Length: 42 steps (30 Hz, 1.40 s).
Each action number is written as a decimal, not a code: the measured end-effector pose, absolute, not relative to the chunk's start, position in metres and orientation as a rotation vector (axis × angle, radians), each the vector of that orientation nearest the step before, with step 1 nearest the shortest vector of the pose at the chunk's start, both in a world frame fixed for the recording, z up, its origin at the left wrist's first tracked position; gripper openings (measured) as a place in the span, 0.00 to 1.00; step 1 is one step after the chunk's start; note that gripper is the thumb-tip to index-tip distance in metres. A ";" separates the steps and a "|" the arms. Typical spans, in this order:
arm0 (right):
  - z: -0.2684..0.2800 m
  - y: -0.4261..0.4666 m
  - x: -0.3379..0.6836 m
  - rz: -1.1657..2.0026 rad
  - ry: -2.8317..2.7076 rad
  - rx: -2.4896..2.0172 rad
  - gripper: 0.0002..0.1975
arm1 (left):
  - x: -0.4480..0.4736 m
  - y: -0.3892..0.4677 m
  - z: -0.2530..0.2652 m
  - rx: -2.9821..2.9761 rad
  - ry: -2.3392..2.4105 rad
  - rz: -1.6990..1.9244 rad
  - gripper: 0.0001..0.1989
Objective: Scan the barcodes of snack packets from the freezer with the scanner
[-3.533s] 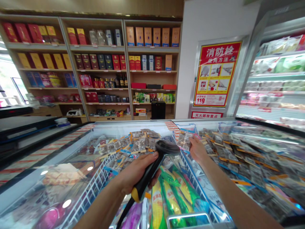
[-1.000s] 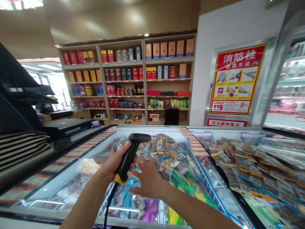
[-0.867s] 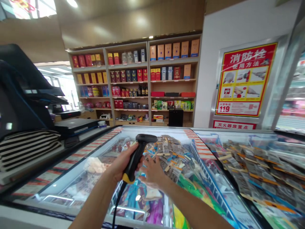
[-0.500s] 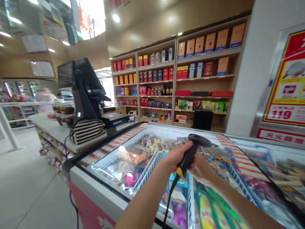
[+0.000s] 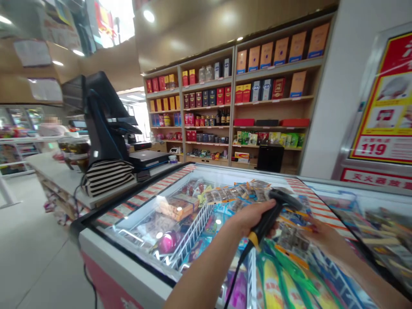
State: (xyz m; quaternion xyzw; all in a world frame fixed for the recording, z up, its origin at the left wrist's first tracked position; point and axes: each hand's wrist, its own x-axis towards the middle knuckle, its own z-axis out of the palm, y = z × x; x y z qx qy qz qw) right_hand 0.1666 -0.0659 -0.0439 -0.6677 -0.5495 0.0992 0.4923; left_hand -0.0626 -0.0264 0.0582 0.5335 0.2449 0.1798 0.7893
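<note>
My left hand (image 5: 254, 219) is wrapped round the handle of a black barcode scanner (image 5: 268, 219) with a yellow band at its base. The scanner's head points away to the right, and its cord hangs down toward me. To the right, my right hand (image 5: 322, 234) pinches the edge of a strip of small snack packets (image 5: 292, 238) with orange borders. Part of the strip lies behind the scanner. Beneath both hands is a chest freezer (image 5: 128, 257) with a glass top. Long green and yellow corn packs (image 5: 273, 279) show below the packets.
White wire dividers (image 5: 193, 234) split the freezer, with a shiny pink package (image 5: 169, 243) at left. On the counter stand a black checkout monitor (image 5: 103, 103) and a striped bag (image 5: 109, 176). Shelves of boxed goods (image 5: 209, 96) line the back wall. Another person stands far left.
My right hand has moved right, away from the scanner, and now pinches the snack packets. The scanner has shifted slightly right and down in my left hand. The view has turned a little right.
</note>
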 end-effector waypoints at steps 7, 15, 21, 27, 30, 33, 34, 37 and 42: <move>0.006 -0.087 0.189 0.617 -0.675 -1.193 0.24 | -0.076 -0.029 0.057 1.209 0.545 0.372 0.19; -0.015 -0.084 0.177 0.758 -0.866 -1.274 0.15 | -0.072 -0.036 0.055 1.243 0.573 0.294 0.20; -0.010 -0.083 0.185 0.799 -0.618 -1.096 0.18 | -0.072 -0.038 0.055 1.234 0.550 0.283 0.18; -0.002 -0.091 0.201 0.713 -0.516 -1.135 0.14 | -0.070 -0.047 0.053 1.289 0.556 0.265 0.19; -0.002 -0.093 0.203 0.691 -0.503 -1.172 0.13 | -0.068 -0.055 0.055 1.283 0.559 0.229 0.20; -0.003 -0.093 0.206 0.687 -0.512 -1.189 0.12 | -0.066 -0.062 0.055 1.294 0.527 0.198 0.19; -0.005 -0.093 0.207 0.688 -0.522 -1.199 0.12 | -0.065 -0.064 0.054 1.304 0.513 0.196 0.19; -0.009 -0.091 0.209 0.682 -0.565 -1.226 0.13 | -0.061 -0.068 0.049 1.331 0.483 0.199 0.18; -0.011 -0.089 0.211 0.672 -0.592 -1.237 0.15 | -0.057 -0.066 0.044 1.330 0.490 0.206 0.18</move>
